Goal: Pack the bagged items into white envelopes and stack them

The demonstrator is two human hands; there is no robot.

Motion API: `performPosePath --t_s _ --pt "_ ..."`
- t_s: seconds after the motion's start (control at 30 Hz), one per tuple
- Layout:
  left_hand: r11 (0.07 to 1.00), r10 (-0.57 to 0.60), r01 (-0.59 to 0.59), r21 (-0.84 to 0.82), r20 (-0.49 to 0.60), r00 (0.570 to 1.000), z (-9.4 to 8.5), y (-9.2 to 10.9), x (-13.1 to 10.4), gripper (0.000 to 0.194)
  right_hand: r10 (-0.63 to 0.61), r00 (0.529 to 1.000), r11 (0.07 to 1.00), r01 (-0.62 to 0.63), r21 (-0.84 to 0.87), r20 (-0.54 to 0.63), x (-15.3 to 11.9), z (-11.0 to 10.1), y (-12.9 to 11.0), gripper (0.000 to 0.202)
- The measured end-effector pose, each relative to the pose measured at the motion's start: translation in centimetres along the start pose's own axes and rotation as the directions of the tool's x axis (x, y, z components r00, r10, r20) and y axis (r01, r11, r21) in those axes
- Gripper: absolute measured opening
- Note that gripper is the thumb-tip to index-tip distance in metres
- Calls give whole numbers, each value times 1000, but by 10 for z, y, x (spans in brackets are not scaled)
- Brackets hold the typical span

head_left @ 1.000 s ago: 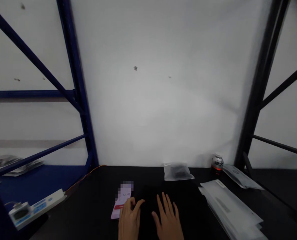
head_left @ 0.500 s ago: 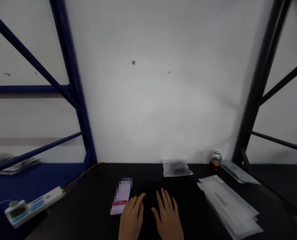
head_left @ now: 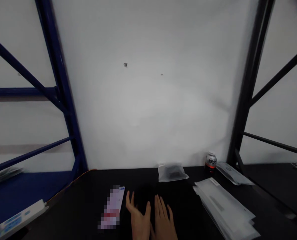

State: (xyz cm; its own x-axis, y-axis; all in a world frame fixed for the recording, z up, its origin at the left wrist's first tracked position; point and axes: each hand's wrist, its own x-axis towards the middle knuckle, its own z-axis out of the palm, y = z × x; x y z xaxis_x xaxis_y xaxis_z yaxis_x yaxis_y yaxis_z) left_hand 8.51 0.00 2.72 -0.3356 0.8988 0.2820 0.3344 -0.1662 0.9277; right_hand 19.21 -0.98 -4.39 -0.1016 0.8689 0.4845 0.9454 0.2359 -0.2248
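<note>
My left hand (head_left: 140,218) is raised a little over the black tabletop (head_left: 88,200), thumb and fingers spread with nothing between them. Close on its right, my right hand (head_left: 164,218) is stretched out with the palm down and the fingers side by side, holding nothing. The lower parts of both hands meet or overlap near the bottom edge; whether they touch I cannot tell. To the left of my left hand lies a phone (head_left: 113,208) with a lit screen, partly blurred out by blocks.
A clear bag with a dark item (head_left: 172,172) lies by the wall. At right are a small can (head_left: 210,162), a flat packet (head_left: 234,174) and stacked plastic sleeves (head_left: 224,208). A power strip (head_left: 21,218) sits at left. Blue (head_left: 61,83) and black (head_left: 245,83) posts flank the tabletop.
My left hand has turned from lying palm down beside the phone to a raised, spread pose, closer to my right hand. The view has swung slightly to the right.
</note>
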Motion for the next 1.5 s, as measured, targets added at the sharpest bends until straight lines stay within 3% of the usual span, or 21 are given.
performPosePath --t_s 0.07,0.13,0.23,0.4,0.47,0.57,0.67,0.83,0.9,0.97,1.1,1.17,1.23,1.3,1.4,1.47,1.5 --pt "996 -93 93 -8 -24 995 9 -8 4 86 9 1000 1000 -9 -2 -5 -1 8 2 68" --pt "994 -109 109 7 8 994 13 -18 7 73 17 1000 1000 -17 -12 -19 -1 19 3 70" --pt "999 -44 44 -6 72 996 11 -26 5 57 48 997 998 -50 -43 -52 -2 38 6 66" --pt "992 94 -79 -94 168 981 8 -25 -5 60 69 996 997 -70 -18 -50 -2 48 8 55" --pt "980 178 -149 -130 247 953 9 -25 -8 58 67 997 998 -67 11 -29 -4 47 7 50" --pt "939 339 -335 -75 364 868 12 -29 -7 53 85 995 996 -85 16 -48 -7 51 7 47" --pt "889 410 -457 34 388 826 14 -36 -3 50 102 991 995 -102 5 -84 -9 56 15 51" --pt "905 391 -424 39 319 863 16 -44 0 46 98 982 993 -108 -52 -162 -20 31 49 61" --pt "897 408 -440 33 319 856 17 -43 -1 48 104 981 985 -124 -118 -163 -27 15 67 64" --pt "843 478 -535 54 381 791 19 -41 -2 52 114 985 977 -135 -164 -130 -33 1 84 59" --pt "590 602 -799 111 600 528 29 -39 -7 79 51 998 995 -48 -83 39 -41 -23 111 54" --pt "500 598 -853 149 653 464 34 -40 -9 90 32 999 999 -33 37 31 -41 -39 119 51" --pt "461 598 -873 157 672 436 37 -42 -9 90 88 993 987 -76 138 -82 -40 -54 123 46" --pt "460 594 -877 138 687 419 37 -43 -8 82 132 973 983 -105 149 -189 -40 -63 123 45" --pt "512 566 -853 97 709 420 35 -45 -4 70 13 977 1000 -17 -17 -215 -43 -53 116 42" --pt "591 567 -803 73 670 478 32 -48 -3 63 -23 970 990 -11 -137 -243 -48 -34 110 38" --pt "649 562 -756 84 617 551 30 -49 -3 59 -7 963 984 -42 -174 -271 -50 -25 107 40"
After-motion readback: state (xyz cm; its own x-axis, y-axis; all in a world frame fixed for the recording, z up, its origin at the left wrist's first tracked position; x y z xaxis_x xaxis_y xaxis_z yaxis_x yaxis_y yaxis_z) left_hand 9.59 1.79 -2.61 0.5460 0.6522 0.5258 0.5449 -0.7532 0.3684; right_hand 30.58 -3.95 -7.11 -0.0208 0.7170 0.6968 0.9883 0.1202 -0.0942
